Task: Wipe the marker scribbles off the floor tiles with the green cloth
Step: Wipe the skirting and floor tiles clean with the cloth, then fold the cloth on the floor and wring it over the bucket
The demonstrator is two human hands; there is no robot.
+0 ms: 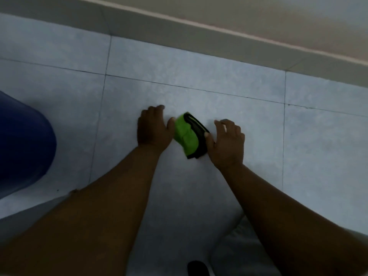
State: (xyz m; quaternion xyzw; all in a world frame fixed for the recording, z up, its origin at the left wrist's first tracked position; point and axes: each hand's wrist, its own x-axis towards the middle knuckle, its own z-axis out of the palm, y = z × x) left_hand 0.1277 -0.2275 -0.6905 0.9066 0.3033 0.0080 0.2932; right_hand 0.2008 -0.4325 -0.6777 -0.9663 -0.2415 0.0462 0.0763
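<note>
A folded green cloth [185, 136] with a black edge lies on the pale blue floor tiles [199, 86], between my two hands. My left hand [153, 129] rests palm down on the tile to the left of the cloth, with its thumb against the green fold. On the cloth's right, my right hand [228, 142] hovers with its fingers spread and curled, and its thumb touches the black edge. Neither hand closes around the cloth. I can make out no marker scribbles on the tiles in this dim view.
A large dark blue rounded object [25, 144] stands on the floor at the left. A grey skirting [199, 42] runs along the wall beyond the tiles. Light fabric [239, 248] and a small black object [197, 268] sit at the bottom edge.
</note>
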